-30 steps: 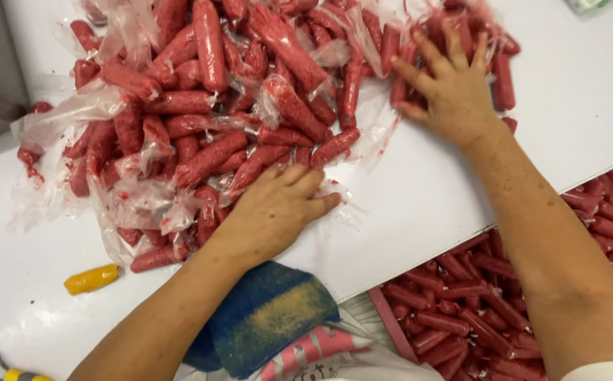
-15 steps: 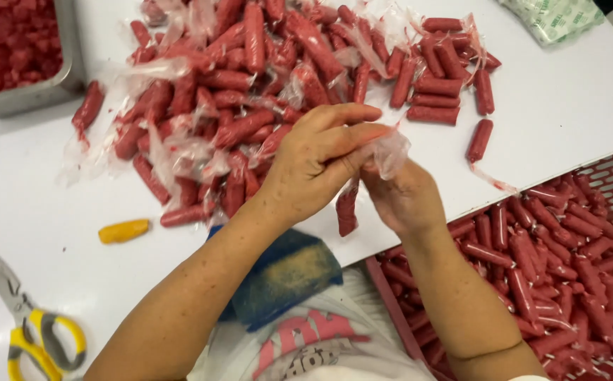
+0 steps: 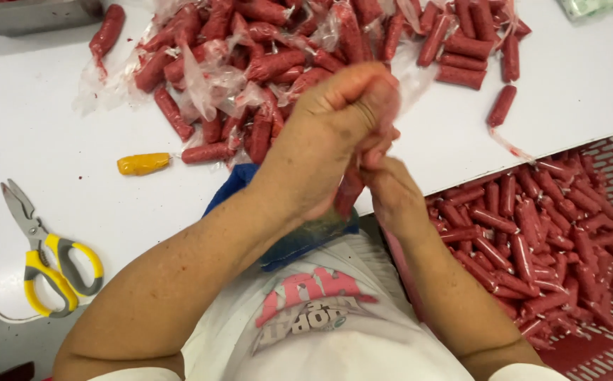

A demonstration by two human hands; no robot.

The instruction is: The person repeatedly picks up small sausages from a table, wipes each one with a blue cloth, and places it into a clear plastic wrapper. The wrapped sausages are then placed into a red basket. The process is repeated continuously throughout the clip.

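Both hands meet just above the near edge of the white tabletop (image 3: 52, 120). The left hand (image 3: 334, 134) is curled shut, and its fingers pinch the top of a red sausage (image 3: 349, 194) and some thin clear wrap. The right hand (image 3: 391, 190) sits just under it, fingers closed on the same sausage. Only the low end of the sausage shows, hanging between the two hands.

The sausage looks small, light and a bit firm. It would likely bend if squeezed hard. The wrap looks thin and slippery, so I think a pinch at the very end holds best.

A big pile (image 3: 278, 56) of the same sausages lies on the tabletop behind the hands, mixed with loose wrap. One yellow sausage (image 3: 142, 164) lies apart, to the left. Scissors (image 3: 49, 254) with yellow handles lie near the left edge. A red crate (image 3: 603, 353) full of sausages sits low on the right, beside the tabletop. A grey tray (image 3: 31, 15) pokes in at the top left.
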